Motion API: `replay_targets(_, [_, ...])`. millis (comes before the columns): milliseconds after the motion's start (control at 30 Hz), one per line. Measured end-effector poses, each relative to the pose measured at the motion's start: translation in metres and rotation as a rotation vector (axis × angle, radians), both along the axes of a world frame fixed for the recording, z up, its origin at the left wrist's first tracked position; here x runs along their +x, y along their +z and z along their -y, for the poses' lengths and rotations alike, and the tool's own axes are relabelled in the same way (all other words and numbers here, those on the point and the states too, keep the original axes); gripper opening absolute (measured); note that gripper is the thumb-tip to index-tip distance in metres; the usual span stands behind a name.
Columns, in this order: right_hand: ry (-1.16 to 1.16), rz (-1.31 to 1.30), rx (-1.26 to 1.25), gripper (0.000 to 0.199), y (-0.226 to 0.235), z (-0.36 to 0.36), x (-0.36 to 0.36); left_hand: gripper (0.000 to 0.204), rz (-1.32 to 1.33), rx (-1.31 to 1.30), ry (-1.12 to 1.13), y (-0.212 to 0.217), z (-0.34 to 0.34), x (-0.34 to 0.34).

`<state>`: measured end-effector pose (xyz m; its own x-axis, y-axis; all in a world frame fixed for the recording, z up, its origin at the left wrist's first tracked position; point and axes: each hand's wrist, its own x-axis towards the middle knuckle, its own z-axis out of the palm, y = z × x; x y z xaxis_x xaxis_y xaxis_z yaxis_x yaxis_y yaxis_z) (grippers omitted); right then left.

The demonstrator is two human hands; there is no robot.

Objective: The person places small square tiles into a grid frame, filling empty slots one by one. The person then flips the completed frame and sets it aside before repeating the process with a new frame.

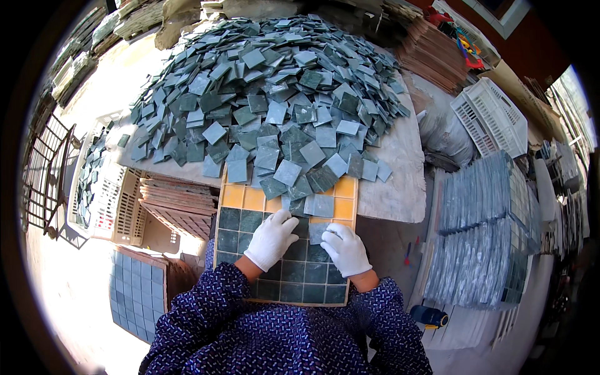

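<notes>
A yellow square-celled grid tray [347, 187] lies before the heap of loose green square tiles [269, 94]. Both gloved hands rest on it, left hand [270, 240] beside right hand [345, 249]. A white plastic crate [494, 115] sits far right.
</notes>
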<state>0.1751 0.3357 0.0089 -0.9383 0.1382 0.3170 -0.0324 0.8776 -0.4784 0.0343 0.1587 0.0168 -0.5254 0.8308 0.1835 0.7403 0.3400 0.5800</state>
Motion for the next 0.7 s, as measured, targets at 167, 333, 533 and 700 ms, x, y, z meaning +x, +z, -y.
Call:
replay_targets(167, [0.052,0.048,0.05,0.029,0.014,-0.011,-0.01,0.036,-0.106,0.015,-0.078,0.014,-0.001,0.013])
replay_targets(333, [0.109,-0.113,0.094,0.029,0.006,-0.025,-0.006,0.059,-0.275,-0.101,-0.315,-0.006,0.029,0.058])
replay_targets(533, [-0.066,0.138,-0.278,0.019,0.021,-0.028,-0.013,0.069,-0.292,-0.202,-0.326,-0.007,0.028,0.053])
replay_targets(700, [-0.044,0.166,-0.134,0.027,0.02,-0.005,-0.005,0.057,-0.232,-0.074,-0.167,-0.009,0.043,0.033])
